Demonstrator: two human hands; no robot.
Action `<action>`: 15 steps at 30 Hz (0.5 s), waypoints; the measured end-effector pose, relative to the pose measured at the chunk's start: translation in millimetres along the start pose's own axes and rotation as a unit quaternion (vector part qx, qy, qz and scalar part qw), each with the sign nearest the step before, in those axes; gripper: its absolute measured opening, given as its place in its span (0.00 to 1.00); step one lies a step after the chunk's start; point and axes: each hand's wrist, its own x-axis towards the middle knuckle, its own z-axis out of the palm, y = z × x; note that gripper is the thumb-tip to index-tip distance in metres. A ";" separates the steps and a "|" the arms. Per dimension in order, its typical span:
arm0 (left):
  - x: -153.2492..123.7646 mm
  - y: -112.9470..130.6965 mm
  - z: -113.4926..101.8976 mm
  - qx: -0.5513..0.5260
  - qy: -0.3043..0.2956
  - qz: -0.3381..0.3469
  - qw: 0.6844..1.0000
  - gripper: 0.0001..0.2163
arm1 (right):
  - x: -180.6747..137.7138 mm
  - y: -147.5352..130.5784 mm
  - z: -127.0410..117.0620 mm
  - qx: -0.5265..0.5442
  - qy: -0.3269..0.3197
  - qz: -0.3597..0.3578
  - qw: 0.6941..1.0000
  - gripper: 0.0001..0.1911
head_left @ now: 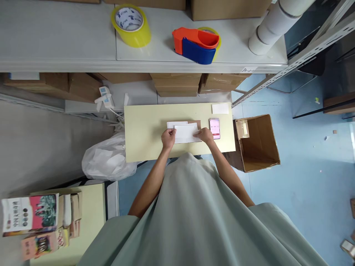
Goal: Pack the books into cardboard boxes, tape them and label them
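My left hand (168, 137) grips the left edge of a white flat packet (185, 133) on the pale yellow table (144, 133). At the packet's right edge, my right hand (205, 135) has its fingers closed on it. A second white sheet (176, 124) and a brown cardboard piece (197, 123) lie partly under the packet. A phone with a pink lit screen (214, 128) lies just right of my right hand. A white card (220, 108) sits at the table's far right corner.
An open cardboard box (259, 142) stands on the blue floor to the right. A white plastic bag (107, 159) lies left of the table. On the shelf above are yellow tape (131, 25), an orange and blue tape dispenser (196, 44) and white rolls (270, 27). Books (30, 214) lie at lower left.
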 end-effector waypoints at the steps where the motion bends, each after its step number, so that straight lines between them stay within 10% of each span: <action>1: 0.0 0.2 0.2 -0.001 0.000 0.000 1.000 0.11 | 3.5 -3.7 -2.7 -0.004 -0.001 0.003 1.000 0.11; 8: 0.1 2.3 1.6 -0.005 0.002 0.001 1.000 0.10 | 12.9 -38.5 -1.0 0.035 0.034 -0.010 0.999 0.14; 15: -0.6 2.4 3.9 0.002 0.010 0.001 1.000 0.08 | 5.2 -65.4 16.5 -0.007 -0.099 -0.058 0.993 0.15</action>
